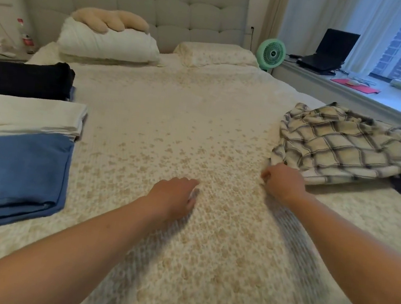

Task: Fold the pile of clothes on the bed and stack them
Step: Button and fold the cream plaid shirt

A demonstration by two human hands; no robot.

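2 hands | right grip (pixel 281 183) clenched, touching plaid shirt (pixel 345 145) edge | left grip (pixel 174 199) released on bed (pixel 173 113)

Two bare forearms enter from the bottom of the frame, one from the lower left corner and one from the lower right edge. No sleeve covers either as far up as the picture shows. The left hand (pixel 174 196), just below the centre of the frame, is bare. The right hand (pixel 283 183), right of centre, is bare too. Motion blur softens the edges of both forearms.
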